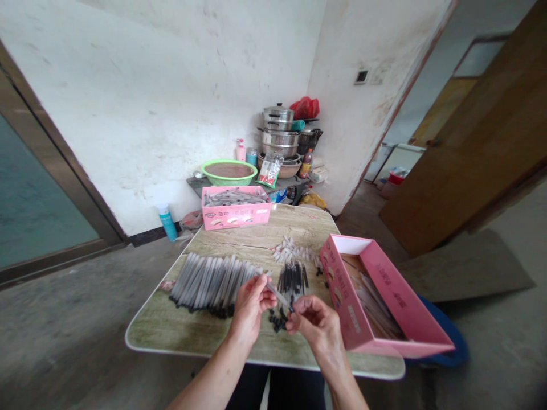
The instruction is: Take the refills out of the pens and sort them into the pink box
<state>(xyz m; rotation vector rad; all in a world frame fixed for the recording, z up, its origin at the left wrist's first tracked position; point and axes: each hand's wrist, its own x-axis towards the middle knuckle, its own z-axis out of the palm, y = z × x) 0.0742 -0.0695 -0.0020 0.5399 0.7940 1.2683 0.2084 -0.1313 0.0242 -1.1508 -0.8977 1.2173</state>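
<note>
Between thumb and fingers, my left hand (253,302) grips a translucent pen barrel (277,294), tilted down to the right. At its lower end, my right hand (314,319) is closed in a pinch on what looks like a small black end plug, mostly covered by the fingertips. A row of similar pen barrels (209,282) with black ends lies to the left. Just beyond my hands are black pen parts (293,277), with loose black plugs (278,322) nearer me. Small whitish pieces (292,250) are heaped farther back.
On the table (171,336), an open pink box (363,327) with thin clear pieces stands at right. Another pink box (237,216), filled with pens, is at the back. Behind it are a green basin (228,180) and stacked pots (278,136). A spray can (167,222) stands on the floor.
</note>
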